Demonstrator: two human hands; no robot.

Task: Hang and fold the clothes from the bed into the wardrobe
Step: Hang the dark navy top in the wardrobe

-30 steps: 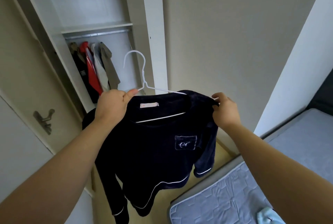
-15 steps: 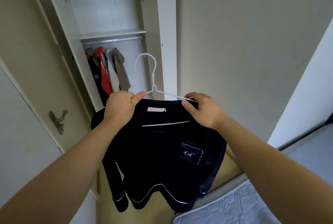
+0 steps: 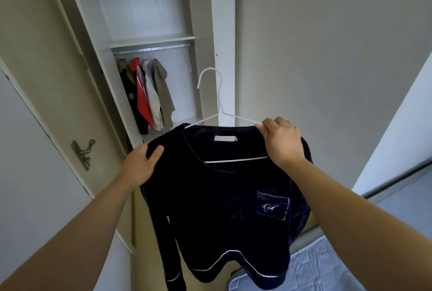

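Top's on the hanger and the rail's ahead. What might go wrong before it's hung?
1. The left hand grips the dark top at its shoulder. The neckline is wide, so once let go that side may slip off the white hanger.
2. The right hand pinches only one hanger arm, so the hook could swing and miss the rail, which sits close under the shelf.

- My left hand [image 3: 140, 166] grips the left shoulder of a dark navy velvety top [image 3: 222, 197] with white piping.
- My right hand [image 3: 282, 141] pinches its right shoulder against the thin white wire hanger [image 3: 219, 103] threaded through the neckline.
- Behind, the open white wardrobe [image 3: 152, 41] holds four hanging garments [image 3: 149, 94].
- A pale blue quilted mattress [image 3: 315, 272] shows at the lower right.
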